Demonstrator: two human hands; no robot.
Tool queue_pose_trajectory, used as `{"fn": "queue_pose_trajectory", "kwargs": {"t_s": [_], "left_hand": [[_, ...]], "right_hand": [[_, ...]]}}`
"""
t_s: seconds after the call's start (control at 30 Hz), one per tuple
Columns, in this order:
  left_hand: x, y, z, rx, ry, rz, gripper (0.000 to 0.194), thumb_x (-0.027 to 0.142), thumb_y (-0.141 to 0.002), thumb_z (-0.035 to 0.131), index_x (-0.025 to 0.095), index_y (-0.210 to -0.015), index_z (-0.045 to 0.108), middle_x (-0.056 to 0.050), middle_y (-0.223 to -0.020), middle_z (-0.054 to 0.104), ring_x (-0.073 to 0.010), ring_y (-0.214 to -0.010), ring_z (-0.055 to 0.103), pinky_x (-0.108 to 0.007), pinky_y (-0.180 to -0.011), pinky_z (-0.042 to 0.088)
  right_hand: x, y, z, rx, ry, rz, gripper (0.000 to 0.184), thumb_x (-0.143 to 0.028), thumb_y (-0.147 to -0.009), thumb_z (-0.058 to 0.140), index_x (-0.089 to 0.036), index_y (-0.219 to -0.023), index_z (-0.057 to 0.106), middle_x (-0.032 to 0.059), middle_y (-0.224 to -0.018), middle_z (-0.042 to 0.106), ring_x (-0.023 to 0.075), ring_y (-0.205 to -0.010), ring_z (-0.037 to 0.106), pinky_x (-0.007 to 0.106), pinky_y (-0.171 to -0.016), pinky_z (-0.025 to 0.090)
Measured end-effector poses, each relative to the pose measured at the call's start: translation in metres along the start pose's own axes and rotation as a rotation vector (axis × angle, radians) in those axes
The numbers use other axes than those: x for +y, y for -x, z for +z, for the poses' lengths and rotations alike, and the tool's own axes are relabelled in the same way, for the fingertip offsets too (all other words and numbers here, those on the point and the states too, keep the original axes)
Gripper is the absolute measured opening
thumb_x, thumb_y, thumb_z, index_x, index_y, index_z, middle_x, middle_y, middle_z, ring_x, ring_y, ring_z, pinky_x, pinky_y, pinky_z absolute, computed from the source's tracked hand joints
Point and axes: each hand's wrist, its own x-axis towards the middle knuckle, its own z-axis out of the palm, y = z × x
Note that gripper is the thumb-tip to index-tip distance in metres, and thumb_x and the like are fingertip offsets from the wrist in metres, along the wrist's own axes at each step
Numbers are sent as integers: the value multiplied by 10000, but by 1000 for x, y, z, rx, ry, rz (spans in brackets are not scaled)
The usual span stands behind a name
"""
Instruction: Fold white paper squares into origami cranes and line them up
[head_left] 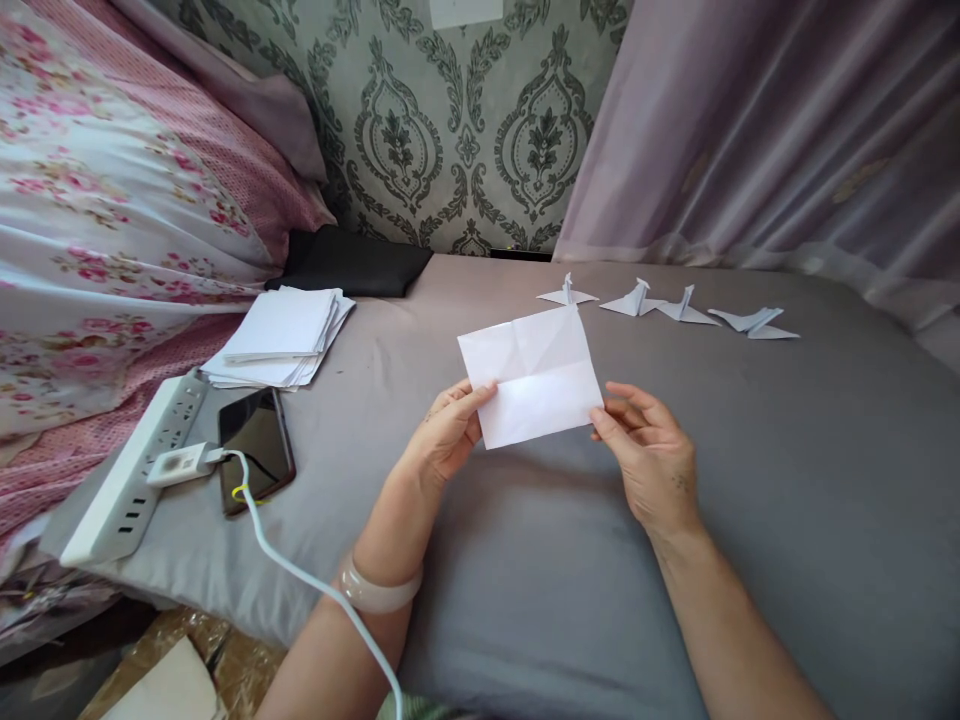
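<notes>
I hold a creased white sheet of paper [531,375] up above the grey bed cover [787,480]. My left hand [448,432] pinches its lower left corner between thumb and fingers. On the other side, my right hand [649,455] pinches the lower right corner. The sheet shows fold lines and its lower half is doubled over. A pale bangle [379,592] sits on my left wrist.
Several folded paper birds [664,305] lie in a row at the back right. A stack of white sheets [281,335] lies at the left, beside a dark phone [255,448], a white power strip [131,470] with a charger and cable [300,570]. Floral bedding [112,220] and a curtain [787,130] border the bed.
</notes>
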Motion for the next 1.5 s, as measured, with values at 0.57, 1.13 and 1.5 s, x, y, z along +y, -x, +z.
{"fn": "queue_pose_trajectory", "kwargs": {"t_s": [0.57, 1.13, 1.5], "left_hand": [[-1, -1, 1, 68, -8, -69, 151, 165, -880, 571, 71, -900, 688, -119, -791, 738, -153, -621, 687, -251, -640, 560], [-2, -1, -2, 12, 37, -38, 171, 217, -819, 646, 110, -949, 674, -111, -919, 729, -197, -823, 693, -293, -749, 555], [-15, 2, 9, -71, -18, -13, 224, 202, -752, 689, 118, -961, 686, -96, -886, 727, -188, -794, 684, -281, -728, 521]], "right_hand": [[-2, 5, -7, -34, 211, -174, 385, -107, -759, 538, -306, -1031, 723, -16, -892, 720, 124, -687, 631, 305, -676, 532], [8, 9, -1, -181, 649, -608, 292, -119, -847, 535, -263, -1049, 687, 29, -957, 674, 146, -755, 638, 321, -777, 538], [3, 22, 6, -158, 474, -463, 798, -220, -794, 626, -222, -1490, 236, 121, -1103, 643, 236, -939, 638, 455, -896, 519]]}}
